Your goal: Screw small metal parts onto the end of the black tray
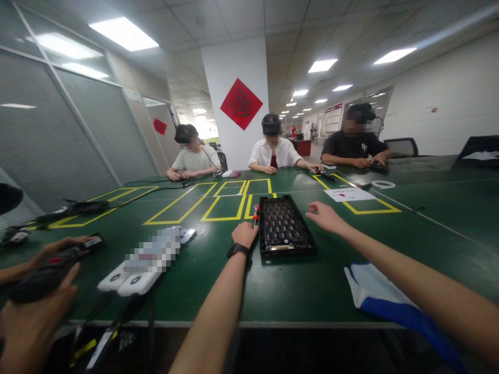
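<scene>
A black, open-topped tray-like case (288, 228) with a dark patterned interior and a metallic connector-like piece at its near end lies flat on the green table. At its left side is my left hand (245, 235), wearing a dark wristband, with its fingers curled in. A screwdriver (256, 213) with a red and black handle points away from me, and its shaft meets these closed fingers. My right hand (325, 215) hovers just beyond the case's right side, fingers apart and holding nothing.
A blue and white cloth item (378, 291) lies beneath my right forearm. Left stands a white device (144, 259) with cables. Another person's hands (47, 285) hold a black handheld device (54, 270) at far left. Several people sit opposite. Yellow tape outlines (183, 202) and a paper sheet (350, 194) mark the table.
</scene>
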Demonstrator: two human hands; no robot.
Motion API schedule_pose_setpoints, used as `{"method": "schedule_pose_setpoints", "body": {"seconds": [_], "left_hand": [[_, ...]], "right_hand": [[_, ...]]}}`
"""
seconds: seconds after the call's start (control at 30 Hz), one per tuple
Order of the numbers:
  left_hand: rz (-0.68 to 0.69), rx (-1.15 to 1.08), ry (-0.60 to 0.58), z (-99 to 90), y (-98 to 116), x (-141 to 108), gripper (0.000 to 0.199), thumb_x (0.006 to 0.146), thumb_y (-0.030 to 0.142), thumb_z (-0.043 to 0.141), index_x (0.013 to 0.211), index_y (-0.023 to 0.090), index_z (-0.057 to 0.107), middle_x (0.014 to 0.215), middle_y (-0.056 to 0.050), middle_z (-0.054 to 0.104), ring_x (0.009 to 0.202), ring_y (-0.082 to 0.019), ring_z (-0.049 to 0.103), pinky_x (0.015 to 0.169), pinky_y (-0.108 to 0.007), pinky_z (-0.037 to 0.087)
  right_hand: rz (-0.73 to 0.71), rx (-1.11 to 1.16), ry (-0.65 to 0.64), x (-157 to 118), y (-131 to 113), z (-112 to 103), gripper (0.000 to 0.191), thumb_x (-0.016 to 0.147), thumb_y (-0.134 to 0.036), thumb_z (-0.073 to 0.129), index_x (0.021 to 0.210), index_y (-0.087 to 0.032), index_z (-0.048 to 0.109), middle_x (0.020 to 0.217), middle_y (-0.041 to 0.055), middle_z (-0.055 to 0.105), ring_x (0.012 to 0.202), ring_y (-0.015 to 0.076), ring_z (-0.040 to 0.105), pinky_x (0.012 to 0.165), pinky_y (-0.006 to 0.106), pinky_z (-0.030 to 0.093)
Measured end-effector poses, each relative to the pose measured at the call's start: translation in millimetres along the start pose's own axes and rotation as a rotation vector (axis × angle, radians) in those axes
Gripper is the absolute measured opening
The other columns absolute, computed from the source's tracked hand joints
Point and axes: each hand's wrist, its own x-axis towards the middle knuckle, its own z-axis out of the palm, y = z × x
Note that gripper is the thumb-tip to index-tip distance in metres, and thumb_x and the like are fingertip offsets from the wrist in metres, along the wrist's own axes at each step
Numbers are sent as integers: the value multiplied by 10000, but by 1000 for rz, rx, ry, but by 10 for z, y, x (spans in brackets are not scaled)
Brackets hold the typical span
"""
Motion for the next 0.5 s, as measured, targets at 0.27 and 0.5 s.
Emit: {"method": "schedule_pose_setpoints", "body": {"seconds": [0.27, 0.5], "left_hand": [[30, -75, 48, 56, -57, 69, 334, 763, 498, 421, 749, 221, 607, 807, -40, 664, 775, -192, 601, 623, -251, 418], [-26, -116, 55, 49, -83, 41, 281, 762, 440, 433, 738, 220, 607, 811, -43, 663, 767, -181, 594, 611, -237, 399]], "right_hand": [[241, -273, -102, 278, 31, 558, 165, 681, -282, 630, 730, -125, 650, 737, 144, 649, 724, 235, 634, 628, 318, 487], [359, -396, 69, 543, 155, 98, 217, 677, -170, 595, 869, -92, 660, 938, 243, 622, 920, 282, 603, 731, 368, 457]]}}
